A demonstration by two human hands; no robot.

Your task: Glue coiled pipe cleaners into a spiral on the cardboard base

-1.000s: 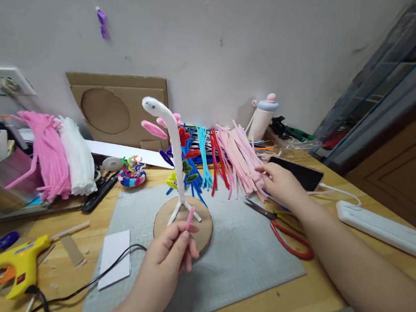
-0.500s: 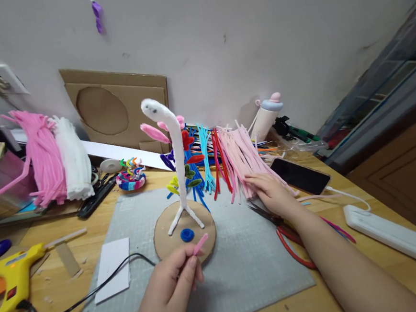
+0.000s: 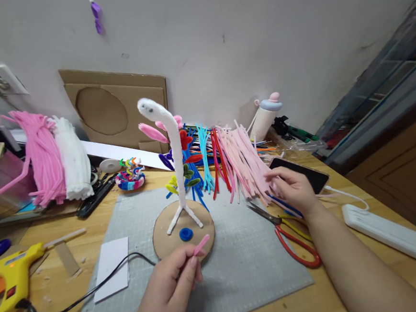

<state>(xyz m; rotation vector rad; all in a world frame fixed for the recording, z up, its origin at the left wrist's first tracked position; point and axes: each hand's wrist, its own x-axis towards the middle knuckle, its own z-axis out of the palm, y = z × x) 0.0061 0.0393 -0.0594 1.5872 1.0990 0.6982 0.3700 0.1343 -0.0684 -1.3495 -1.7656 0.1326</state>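
Pinched between the thumb and fingers of my left hand (image 3: 178, 278) is a short piece of pink pipe cleaner (image 3: 202, 244), its tip pointing up and right. Just beyond it, a round cardboard base (image 3: 164, 246) carries a white fuzzy stem (image 3: 178, 168) with a bent top, two splayed feet and coloured fuzzy petals along it. A blue coil (image 3: 186, 233) lies on the base. My right hand (image 3: 292, 188) is at the right edge of the light pink pipe cleaners (image 3: 244, 162), its fingers curled together; what they grip is unclear. Red-handled scissors (image 3: 297, 252) lie below that hand.
A grey cutting mat (image 3: 253, 272) covers the middle of the table. At left are a yellow glue gun (image 3: 17, 276), its black cord and a white card (image 3: 112, 269). A phone (image 3: 312, 176), power strip (image 3: 390, 235) and bottle (image 3: 264, 120) stand or lie at right.
My right hand has moved right across the light pink pipe cleaners, and its fingers have curled in. More of the scissors now shows. My left hand holds the pink piece as before.
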